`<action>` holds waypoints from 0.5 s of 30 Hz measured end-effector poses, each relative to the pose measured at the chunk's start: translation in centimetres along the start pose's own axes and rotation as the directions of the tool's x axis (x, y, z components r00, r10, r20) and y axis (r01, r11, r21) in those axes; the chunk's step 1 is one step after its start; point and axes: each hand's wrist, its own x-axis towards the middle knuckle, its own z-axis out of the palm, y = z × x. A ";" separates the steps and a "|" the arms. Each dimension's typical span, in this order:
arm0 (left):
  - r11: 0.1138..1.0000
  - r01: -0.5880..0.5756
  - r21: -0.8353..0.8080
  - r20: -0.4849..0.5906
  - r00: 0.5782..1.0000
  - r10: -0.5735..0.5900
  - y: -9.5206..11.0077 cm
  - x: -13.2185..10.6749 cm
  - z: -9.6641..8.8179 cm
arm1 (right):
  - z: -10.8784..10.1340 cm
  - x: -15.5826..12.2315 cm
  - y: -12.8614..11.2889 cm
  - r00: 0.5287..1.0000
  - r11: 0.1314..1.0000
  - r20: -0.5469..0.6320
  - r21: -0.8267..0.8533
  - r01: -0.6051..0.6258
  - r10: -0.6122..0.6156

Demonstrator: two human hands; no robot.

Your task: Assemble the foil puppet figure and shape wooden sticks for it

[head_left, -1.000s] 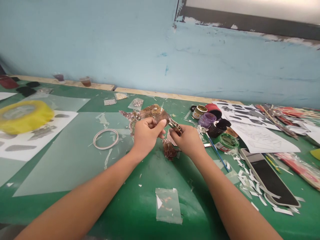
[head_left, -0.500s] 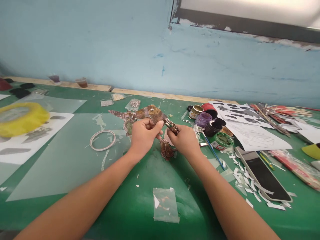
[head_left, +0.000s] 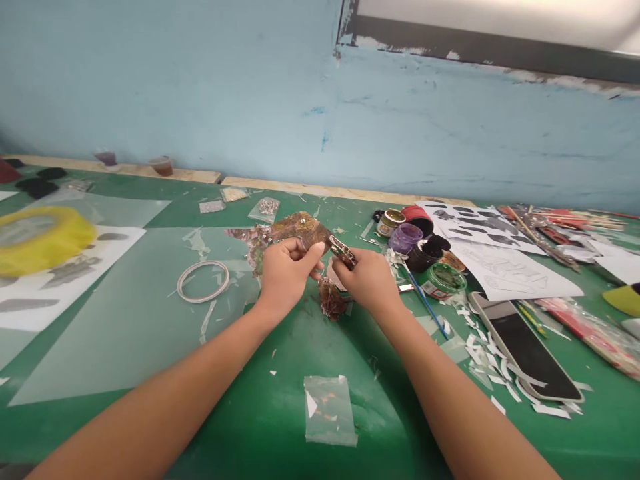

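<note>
My left hand (head_left: 287, 275) is closed in a pinch on a brown, glittery fish-shaped cutout (head_left: 295, 228) held just above the green table (head_left: 280, 373). The cutout's tail points left. My right hand (head_left: 369, 280) is closed on a small metal tool (head_left: 343, 251) whose tip meets the cutout's right end. A smaller brown cutout piece (head_left: 331, 298) lies on the table between and below my hands.
Small paint jars (head_left: 417, 241) and a blue-handled brush (head_left: 425, 301) sit right of my hands. A phone (head_left: 525, 347) lies among white paper scraps. Printed sheets (head_left: 505, 267), a thin tape ring (head_left: 201, 281), a yellow tape roll (head_left: 43, 237) and a clear bag (head_left: 330, 408) lie around.
Both hands stay closed on the cutout and the tool. They have drifted slightly left in view as the head turned; nothing was picked up or let go.
</note>
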 end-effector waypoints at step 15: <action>0.999 -0.027 -0.026 0.036 0.999 0.028 0.0 0.0 -0.1 | 0.0 0.2 0.2 1.000 0.999 -0.026 0.031 0.013 -0.012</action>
